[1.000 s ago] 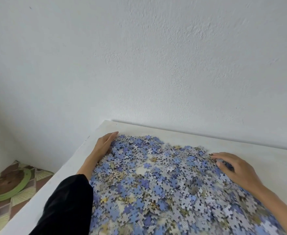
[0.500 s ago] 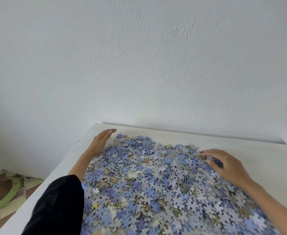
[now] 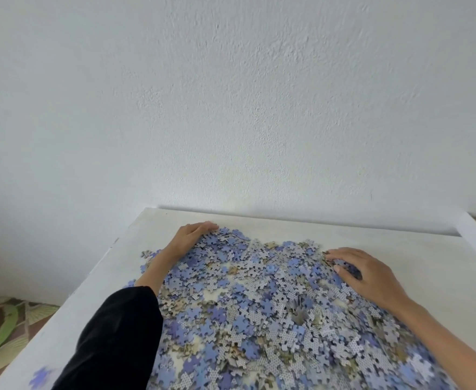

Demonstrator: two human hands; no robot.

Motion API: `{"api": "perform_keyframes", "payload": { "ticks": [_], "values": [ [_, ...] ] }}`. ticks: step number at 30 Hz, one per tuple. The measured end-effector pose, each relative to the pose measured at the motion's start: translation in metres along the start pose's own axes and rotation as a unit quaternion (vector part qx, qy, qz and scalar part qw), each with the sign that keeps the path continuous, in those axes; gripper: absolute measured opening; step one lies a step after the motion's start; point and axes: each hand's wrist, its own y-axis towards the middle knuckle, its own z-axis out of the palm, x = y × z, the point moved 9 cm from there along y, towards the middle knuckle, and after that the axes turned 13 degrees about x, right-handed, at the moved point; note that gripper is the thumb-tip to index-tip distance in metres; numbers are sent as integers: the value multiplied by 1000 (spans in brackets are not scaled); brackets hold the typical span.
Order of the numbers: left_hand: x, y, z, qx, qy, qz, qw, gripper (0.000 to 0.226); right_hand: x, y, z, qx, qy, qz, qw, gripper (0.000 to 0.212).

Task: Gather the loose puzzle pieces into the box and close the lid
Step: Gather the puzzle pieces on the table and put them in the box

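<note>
Broadly, a large heap of loose blue, grey and tan cardboard puzzle pieces is spread over the white-topped bench, from the middle of the surface to its near edge. The left hand is laid on its side against the far left rim of the heap, with the fingers held straight and close together and the fingertips curved slightly round the farthest pieces; nothing is gripped by it. The left forearm is pressed along the left side of the heap, and its near part is covered by a black fabric sleeve. A few pieces are left outside this arm, just to its left, and one blurred blue piece is seen near the near left corner of the bench.

The right hand is laid palm down on the far right part of the heap, with the fingers spread and only loosely bent over the pieces; no piece is seen to be pinched. A rough white plastered wall is seen behind the far edge of the bench. Patterned floor tiles in brown, green and cream are seen below at the far left.
</note>
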Motion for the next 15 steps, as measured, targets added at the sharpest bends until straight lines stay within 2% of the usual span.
{"api": "perform_keyframes", "payload": {
  "ticks": [4,10,15],
  "values": [
    [-7,-9,11,24,-7,18,1000,37,-1,0,1,2,-1,-2,1000,29],
    [-22,-3,1,-30,-31,45,998,29,-1,0,2,2,3,-1,1000,28],
    [-33,22,30,36,-2,44,998,37,-1,0,2,8,2,2,1000,28]
  ]
}}
